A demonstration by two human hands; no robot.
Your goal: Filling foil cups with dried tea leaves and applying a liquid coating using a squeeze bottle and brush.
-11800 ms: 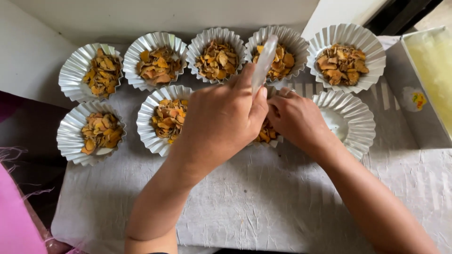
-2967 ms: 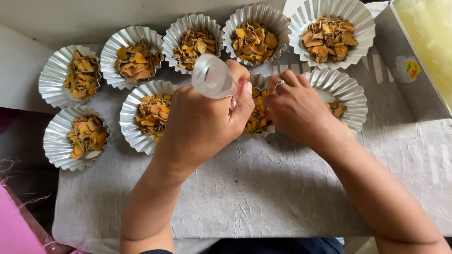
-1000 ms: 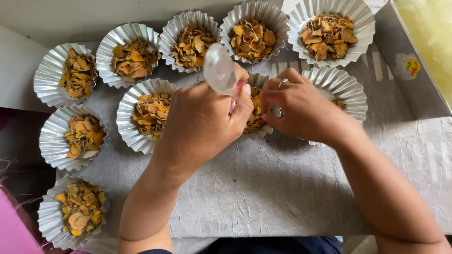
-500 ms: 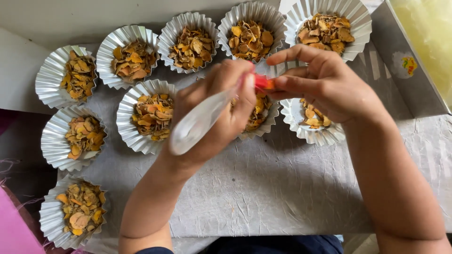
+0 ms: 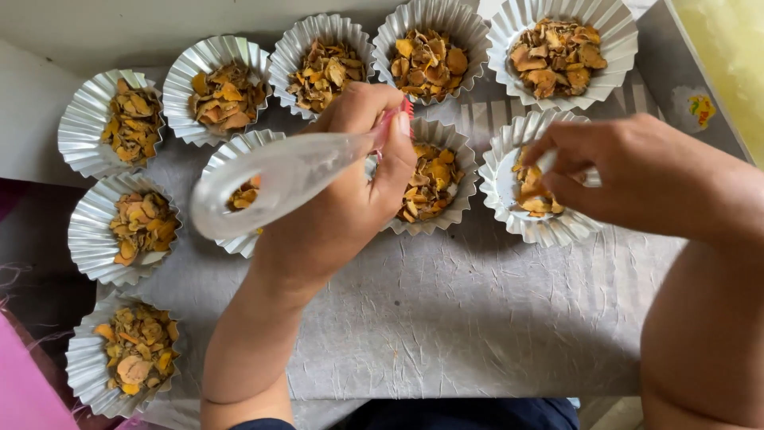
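Note:
My left hand (image 5: 342, 199) grips a clear plastic scoop (image 5: 270, 185) by its red handle end, the bowl tilted out to the left over a foil cup (image 5: 231, 159). Beside it a filled foil cup (image 5: 442, 139) holds dried orange-brown flakes (image 5: 430, 179). My right hand (image 5: 629, 171) reaches into the partly filled foil cup (image 5: 517, 211) at the right, fingertips pinching a few flakes; whether it holds any firmly is unclear.
Several more fluted foil cups of flakes line the back row (image 5: 434, 52) and the left side (image 5: 127, 227), all on a crumpled grey sheet (image 5: 446, 318). A pale container (image 5: 728, 56) stands at the right. A pink thing (image 5: 28, 390) lies bottom left.
My left hand has swung the scoop from upright to lying out to the left. My right hand has moved right, from the middle cup into the right-hand cup.

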